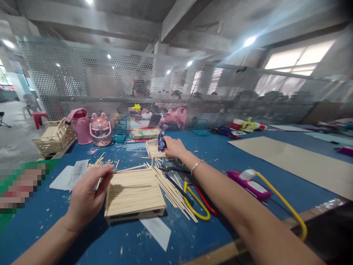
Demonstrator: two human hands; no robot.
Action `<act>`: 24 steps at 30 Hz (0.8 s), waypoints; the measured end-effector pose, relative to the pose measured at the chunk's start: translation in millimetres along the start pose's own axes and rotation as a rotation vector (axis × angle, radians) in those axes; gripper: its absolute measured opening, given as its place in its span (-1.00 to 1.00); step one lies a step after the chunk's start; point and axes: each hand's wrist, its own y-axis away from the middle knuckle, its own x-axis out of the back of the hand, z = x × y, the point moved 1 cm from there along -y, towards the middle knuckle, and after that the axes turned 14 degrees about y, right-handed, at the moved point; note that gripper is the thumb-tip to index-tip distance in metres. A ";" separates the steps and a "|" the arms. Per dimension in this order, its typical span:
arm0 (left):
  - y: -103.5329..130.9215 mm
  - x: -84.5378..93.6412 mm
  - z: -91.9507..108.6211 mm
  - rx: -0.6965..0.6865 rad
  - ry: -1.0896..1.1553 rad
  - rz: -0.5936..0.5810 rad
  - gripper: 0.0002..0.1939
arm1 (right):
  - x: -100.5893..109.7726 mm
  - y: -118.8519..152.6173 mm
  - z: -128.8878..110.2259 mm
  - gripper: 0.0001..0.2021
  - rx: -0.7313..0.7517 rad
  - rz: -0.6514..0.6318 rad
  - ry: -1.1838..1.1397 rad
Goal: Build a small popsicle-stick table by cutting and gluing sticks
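A rectangular panel of pale wooden sticks (pixel 135 191) lies on the blue tabletop in front of me. My left hand (pixel 86 193) is at its back left corner, thumb and fingers pinched on a thin wooden stick (pixel 129 169) that runs along the back edge. Farther off, my right hand (pixel 175 147) is closed around a dark blue tool that looks like a glue gun (pixel 161 142), over a small wooden stick frame (pixel 153 150). Part of the tool is hidden by the fingers. Loose wooden sticks (pixel 175 197) lie beside the panel.
Pliers with yellow and red handles (pixel 202 213) lie under my right forearm. At right are a purple device (pixel 249 186) with a yellow cord and a cardboard sheet (pixel 292 158). Pink bottles (pixel 100 130) and a wooden basket (pixel 55 136) stand back left, before a perforated screen (pixel 110 77).
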 end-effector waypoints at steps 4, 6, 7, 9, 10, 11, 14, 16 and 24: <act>-1.6 0.6 1.9 -0.064 -0.015 -0.041 -0.76 | 41.5 23.3 -8.8 -0.67 -0.092 0.266 -0.199; -4.5 0.1 4.4 -0.100 -0.028 -0.046 -0.76 | 67.7 44.6 -19.5 -0.71 0.017 0.377 -0.455; -7.1 -0.2 6.2 -0.120 -0.038 -0.043 -0.76 | 79.9 55.9 -26.3 -0.71 0.137 0.391 -0.538; -14.3 -1.0 10.6 -0.157 -0.063 -0.042 -0.78 | 99.7 76.6 -39.5 -0.76 0.404 0.404 -0.579; -18.6 -1.3 12.8 -0.175 -0.075 -0.046 -0.78 | 106.8 84.6 -44.3 -0.80 0.472 0.424 -0.591; -23.2 -1.4 14.8 -0.194 -0.082 -0.051 -0.79 | 112.0 90.4 -47.6 -0.82 0.507 0.446 -0.610; -35.6 -1.5 18.2 -0.235 -0.092 -0.057 -0.79 | 118.2 97.4 -50.0 -0.84 0.525 0.494 -0.685; -41.1 -2.3 18.5 -0.242 -0.096 -0.053 -0.79 | 117.8 97.2 -47.9 -0.84 0.519 0.513 -0.720; -54.7 -8.3 16.3 -0.162 0.003 -0.006 -0.74 | 116.4 81.5 -46.3 -0.86 0.278 0.579 -0.701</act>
